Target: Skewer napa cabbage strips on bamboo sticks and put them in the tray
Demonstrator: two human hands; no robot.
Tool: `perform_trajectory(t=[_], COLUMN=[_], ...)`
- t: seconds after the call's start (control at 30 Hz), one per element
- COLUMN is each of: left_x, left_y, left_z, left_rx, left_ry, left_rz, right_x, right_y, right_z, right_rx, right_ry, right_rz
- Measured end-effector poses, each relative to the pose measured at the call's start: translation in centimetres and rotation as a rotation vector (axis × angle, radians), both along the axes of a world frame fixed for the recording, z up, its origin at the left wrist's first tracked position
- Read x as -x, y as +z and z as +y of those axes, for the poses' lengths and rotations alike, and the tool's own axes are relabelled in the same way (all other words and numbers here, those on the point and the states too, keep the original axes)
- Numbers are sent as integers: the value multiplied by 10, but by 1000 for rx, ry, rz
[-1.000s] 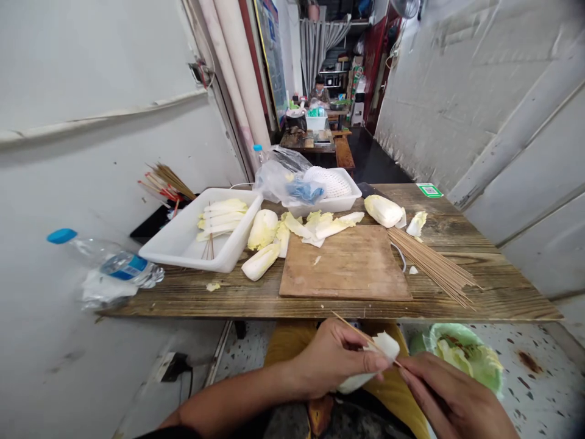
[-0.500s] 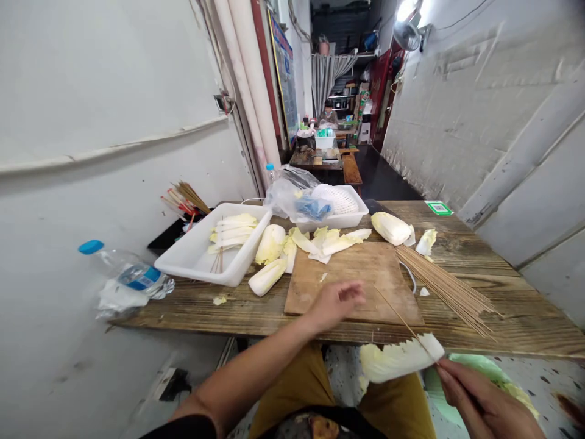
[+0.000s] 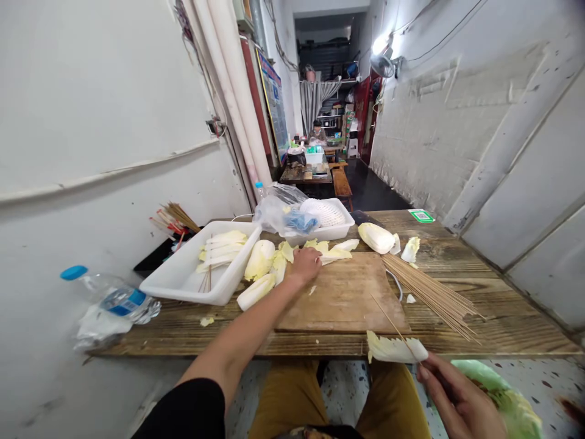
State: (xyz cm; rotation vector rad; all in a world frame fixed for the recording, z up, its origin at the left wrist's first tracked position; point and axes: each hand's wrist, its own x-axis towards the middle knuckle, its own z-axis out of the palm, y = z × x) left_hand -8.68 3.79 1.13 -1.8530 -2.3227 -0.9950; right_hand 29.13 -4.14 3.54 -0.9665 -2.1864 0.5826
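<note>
My left hand point(image 3: 305, 264) reaches across the wooden cutting board point(image 3: 342, 294) and rests, fingers curled, on the loose cabbage leaves point(image 3: 331, 250) at its far edge; I cannot see whether it grips one. My right hand point(image 3: 457, 399), low at the near right, pinches a bamboo skewer point(image 3: 392, 322) that runs through a cabbage leaf piece point(image 3: 395, 349) hanging just off the table's front edge. Cabbage chunks point(image 3: 258, 261) lie between the board and the white tray point(image 3: 183, 280), which holds several skewered leaves point(image 3: 220, 250).
A bundle of bare skewers point(image 3: 429, 292) fans out right of the board. A cabbage piece point(image 3: 377, 236) and a white basin with a plastic bag point(image 3: 292, 213) sit at the back. A water bottle point(image 3: 112, 299) lies at the left edge. A green bin point(image 3: 512, 402) stands below right. A person sits far back.
My left hand let go of the leaf and moved forward over the board to the cabbage leaves. My right hand keeps the skewered leaf, now held out to the right.
</note>
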Motion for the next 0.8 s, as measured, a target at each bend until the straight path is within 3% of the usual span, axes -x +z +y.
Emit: perform_trajectory(t=[0.13, 0.23, 0.37, 0.5, 0.63, 0.7, 0.8], left_x=[15, 15, -11, -54, -86, -93, -94], left_y=[29, 49, 65, 56, 38, 33, 30], left_z=[-7, -31, -81, -122, -136, -137, -139], left_rx=[-60, -58, -70, -22, -108, -90, -46], left_ry=[-64, -176, -473, -619, -601, -548, -479], left_rz=[-63, -130, -555, -1224, -1886, -2059, -2131], right_x=[12, 24, 32, 36, 34, 31, 28], right_y=[8, 19, 28, 33, 34, 33, 32], right_z=[0, -2, -6, -14, -22, -24, -24], right_rx=[159, 247, 358, 308, 229, 231, 243], right_ry=[12, -10, 42, 91, 175, 201, 204], right_rz=[55, 83, 133, 135, -37, -101, -148])
